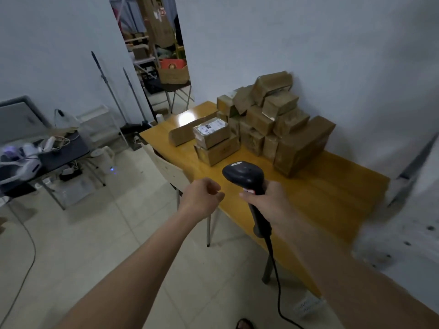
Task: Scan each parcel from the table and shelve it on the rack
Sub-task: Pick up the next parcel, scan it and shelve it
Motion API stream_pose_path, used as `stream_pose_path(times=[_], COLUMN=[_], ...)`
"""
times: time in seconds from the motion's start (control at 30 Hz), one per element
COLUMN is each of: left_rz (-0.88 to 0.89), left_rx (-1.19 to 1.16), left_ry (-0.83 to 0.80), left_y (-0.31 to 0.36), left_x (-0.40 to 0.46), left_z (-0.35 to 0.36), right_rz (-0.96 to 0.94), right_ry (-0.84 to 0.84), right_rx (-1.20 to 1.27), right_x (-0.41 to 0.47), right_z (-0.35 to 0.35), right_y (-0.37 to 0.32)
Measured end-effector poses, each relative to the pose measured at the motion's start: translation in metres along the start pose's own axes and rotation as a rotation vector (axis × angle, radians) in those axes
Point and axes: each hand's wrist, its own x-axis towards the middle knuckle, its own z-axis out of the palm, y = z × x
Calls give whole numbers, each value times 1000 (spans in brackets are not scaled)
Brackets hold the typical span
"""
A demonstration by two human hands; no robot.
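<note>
A: Fingers (248, 195) of my right hand (266, 203) are wrapping the scanner (244, 178) handle; my left hand (202, 198) is hanging loosely curled, gripping nothing.

B: Parcels?

A: Piled on the table (332, 193), beyond the scanner. I'm judging the labelled parcel (210, 131), nearest the scanner, best: aim squarely at its label.

B: Containers?

A: I'm seeing none.

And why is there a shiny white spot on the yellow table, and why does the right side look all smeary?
In the head view, the white spot on the table is glare from a light bouncing off its glossy top. The right edge is motion blur, smearing the wall. The wide lens bends straight lines. The scanner in the right hand looks fairly sharp.
</note>
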Motion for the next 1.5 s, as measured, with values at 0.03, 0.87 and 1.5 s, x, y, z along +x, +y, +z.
stream_pose_path(times=[0.03, 0.87, 1.5], left_rz=[3, -55, 187], left_rx=[26, 484, 410], left_ry=[-13, -160, -363], left_y=[3, -25, -25], left_x=[20, 400, 412], left_z=[-2, 6, 56], right_rz=[17, 357, 393], right_ry=[10, 339, 513], right_rx=[10, 255, 396], right_x=[17, 263, 299], right_z=[2, 68, 90], right_y=[-2, -16, -6])
